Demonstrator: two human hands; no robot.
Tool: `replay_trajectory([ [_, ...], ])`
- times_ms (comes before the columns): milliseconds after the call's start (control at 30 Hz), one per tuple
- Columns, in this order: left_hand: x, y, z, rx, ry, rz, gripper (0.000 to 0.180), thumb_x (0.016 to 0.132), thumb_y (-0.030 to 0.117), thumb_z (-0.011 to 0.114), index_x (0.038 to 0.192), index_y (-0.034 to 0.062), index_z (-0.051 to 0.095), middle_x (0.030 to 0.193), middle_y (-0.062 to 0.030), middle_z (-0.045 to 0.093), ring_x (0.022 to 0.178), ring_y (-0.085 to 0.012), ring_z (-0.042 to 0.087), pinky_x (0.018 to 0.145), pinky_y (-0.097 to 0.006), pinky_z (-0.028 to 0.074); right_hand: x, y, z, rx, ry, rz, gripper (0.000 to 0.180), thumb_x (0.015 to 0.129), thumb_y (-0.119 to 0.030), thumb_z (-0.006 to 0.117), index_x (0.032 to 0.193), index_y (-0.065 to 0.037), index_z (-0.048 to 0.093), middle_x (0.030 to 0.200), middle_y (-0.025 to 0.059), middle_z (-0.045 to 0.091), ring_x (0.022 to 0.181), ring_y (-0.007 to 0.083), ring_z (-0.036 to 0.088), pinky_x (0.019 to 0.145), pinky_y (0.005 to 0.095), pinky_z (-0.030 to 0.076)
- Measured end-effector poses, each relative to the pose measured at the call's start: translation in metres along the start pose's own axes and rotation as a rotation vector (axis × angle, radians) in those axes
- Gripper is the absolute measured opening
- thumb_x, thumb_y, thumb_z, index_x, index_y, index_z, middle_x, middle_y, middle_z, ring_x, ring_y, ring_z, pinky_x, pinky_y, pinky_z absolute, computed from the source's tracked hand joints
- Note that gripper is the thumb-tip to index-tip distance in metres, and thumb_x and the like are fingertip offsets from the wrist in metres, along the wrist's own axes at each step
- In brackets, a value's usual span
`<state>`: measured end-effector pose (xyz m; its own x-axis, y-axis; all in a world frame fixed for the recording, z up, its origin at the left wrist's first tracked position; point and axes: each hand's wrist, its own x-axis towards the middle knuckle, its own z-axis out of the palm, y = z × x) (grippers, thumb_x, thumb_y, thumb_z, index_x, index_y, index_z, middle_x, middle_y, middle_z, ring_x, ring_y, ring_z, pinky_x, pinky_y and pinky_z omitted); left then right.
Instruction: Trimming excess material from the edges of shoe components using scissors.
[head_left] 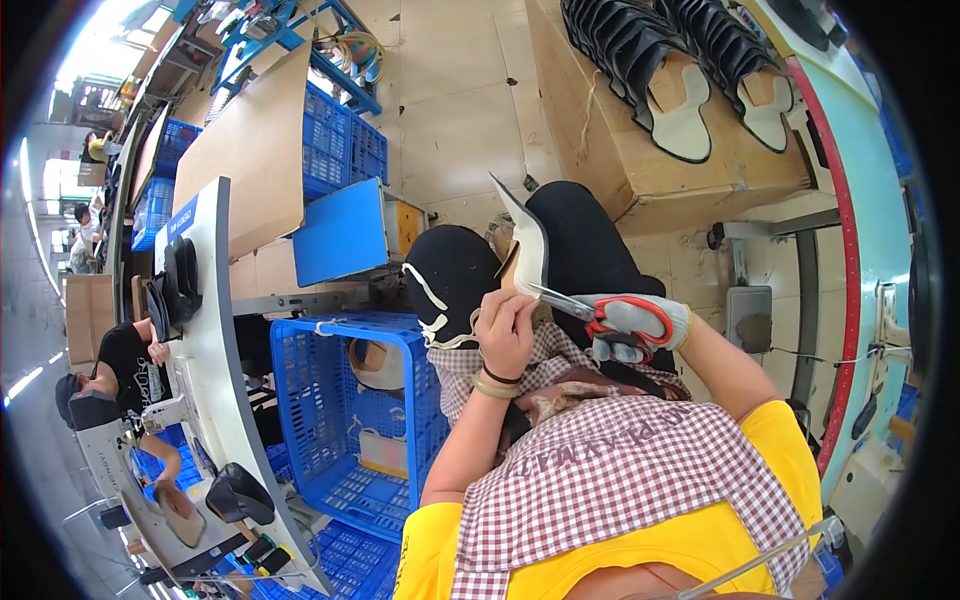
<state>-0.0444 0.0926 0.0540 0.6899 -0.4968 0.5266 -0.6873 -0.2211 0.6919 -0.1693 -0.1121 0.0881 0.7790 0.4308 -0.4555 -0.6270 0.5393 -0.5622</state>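
Apron nearest, hands (curled) hold workpiece and scissors.

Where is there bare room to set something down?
Mostly bare floor lies between the blue crates and the brown box; the blue panel beside the crates also looks bare. Crowded: the lap, with left hand, pale piece, right hand and scissors.

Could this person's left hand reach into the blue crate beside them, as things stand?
Probably, but not freely: the left hand is busy gripping the pale shoe piece. The blue crate stands close on that side, and nothing visible covers its open top.
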Motion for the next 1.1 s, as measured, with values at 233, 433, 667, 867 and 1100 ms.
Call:
replay_trajectory([
  [233,-0.002,0.004,0.003,-0.042,0.019,-0.100,0.009,0.074,0.000,0.069,0.079,0.0021,0.063,0.082,-0.0092,0.059,0.071,-0.0243,0.057,0.062,-0.033,0.044,0.002,0.004,0.013,0.059,0.023,-0.039,0.076,0.088,-0.051,0.057,0.145,-0.011,0.029,0.078,0.0026,0.061,0.057,0.0034,0.054,0.044,0.0150,0.042],
  [433,-0.005,0.008,0.005,0.072,-0.004,-0.077,0.006,0.079,0.000,0.067,0.081,-0.0007,0.062,0.086,-0.0106,0.057,0.070,-0.0210,0.056,0.062,-0.029,0.046,0.006,0.018,0.038,0.154,0.233,-0.107,0.062,0.093,-0.048,0.052,0.141,-0.014,0.035,0.076,-0.0018,0.059,0.050,0.0015,0.049,0.041,0.0126,0.036],
  [667,-0.015,0.016,0.015,-0.918,-0.026,-1.016,0.011,0.089,0.009,0.062,0.089,-0.0026,0.061,0.094,-0.0040,0.062,0.080,-0.0088,0.059,0.074,-0.022,0.050,0.001,0.035,0.047,0.267,0.261,-0.145,0.063,0.093,-0.050,0.050,0.144,-0.018,0.030,0.074,-0.0005,0.057,0.047,0.0028,0.043,0.041,0.0152,0.037],
  [867,-0.029,0.016,0.030,-1.031,-0.087,-1.050,0.009,0.090,0.007,0.061,0.094,-0.0008,0.061,0.088,0.0002,0.061,0.078,-0.0059,0.056,0.072,-0.019,0.046,-0.011,0.036,0.055,0.316,0.311,-0.144,0.065,0.092,-0.050,0.051,0.144,-0.017,0.030,0.074,-0.0001,0.056,0.047,0.0043,0.043,0.041,0.0170,0.036],
  [1100,-0.038,0.016,0.035,-1.148,-0.141,-1.051,0.007,0.089,0.006,0.061,0.094,0.0002,0.062,0.088,0.0015,0.061,0.079,-0.0041,0.053,0.072,-0.018,0.042,-0.009,0.042,0.057,0.258,0.356,-0.153,0.065,0.092,-0.049,0.052,0.145,-0.018,0.029,0.073,-0.0006,0.056,0.047,0.0046,0.043,0.041,0.0172,0.035],
])
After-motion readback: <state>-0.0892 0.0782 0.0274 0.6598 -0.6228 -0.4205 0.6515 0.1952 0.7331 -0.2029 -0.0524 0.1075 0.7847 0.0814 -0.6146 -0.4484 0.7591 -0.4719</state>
